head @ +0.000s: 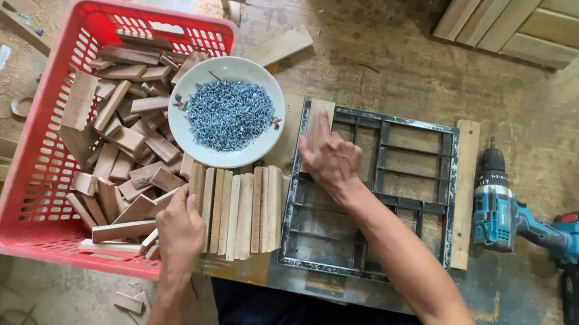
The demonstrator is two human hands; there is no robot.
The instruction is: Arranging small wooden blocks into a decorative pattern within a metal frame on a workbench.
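Note:
My left hand [178, 232] rests on the near end of a row of thin wooden slats [239, 208] lying side by side on the workbench; whether it grips one I cannot tell. My right hand [329, 154] lies fingers spread on the left upper corner of a black metal frame jig [373, 196], touching a short wooden piece [320, 114] set along the frame's top left. A white bowl [226, 111] full of small screws sits just left of that hand, partly over the red basket.
A red plastic basket [42, 175] with several short wood blocks stands at the left. A wooden strip [463, 193] lies along the jig's right side. A teal cordless drill [534, 228] lies at the right. Timber pieces and boxes line the far edge.

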